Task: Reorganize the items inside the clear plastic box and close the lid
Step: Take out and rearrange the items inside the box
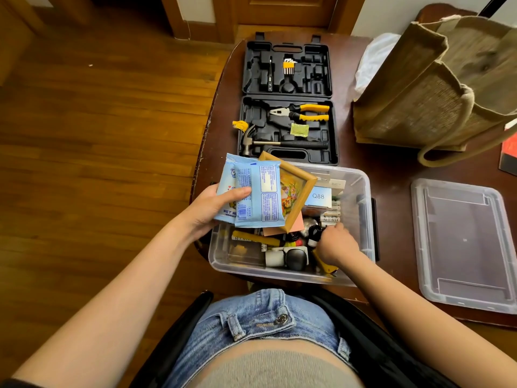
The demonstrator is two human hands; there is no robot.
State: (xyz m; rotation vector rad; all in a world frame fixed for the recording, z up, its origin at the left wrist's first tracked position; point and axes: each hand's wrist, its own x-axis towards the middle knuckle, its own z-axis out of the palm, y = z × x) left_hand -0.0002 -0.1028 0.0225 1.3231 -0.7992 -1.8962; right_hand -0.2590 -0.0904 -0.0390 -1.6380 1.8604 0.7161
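Note:
The clear plastic box point(361, 180) stands open on the dark table in front of me, full of small items: batteries point(331, 215), a white box marked Q88 point(319, 196), a yellow tube, a black and white gadget point(289, 257). My left hand point(212, 207) holds two blue wet-wipe packs point(256, 191) together with a wooden picture frame point(296, 189) above the box's left side. My right hand point(337, 243) reaches down into the box's right part, fingers curled among the items; what they touch is hidden. The clear lid point(461, 242) lies upside down to the right.
An open black tool case point(288, 107) with pliers and a hammer lies just behind the box. A burlap bag point(436, 88) stands at the back right. A red and black item point(509, 154) sits at the right edge. The table's edge runs along the left, wooden floor beyond.

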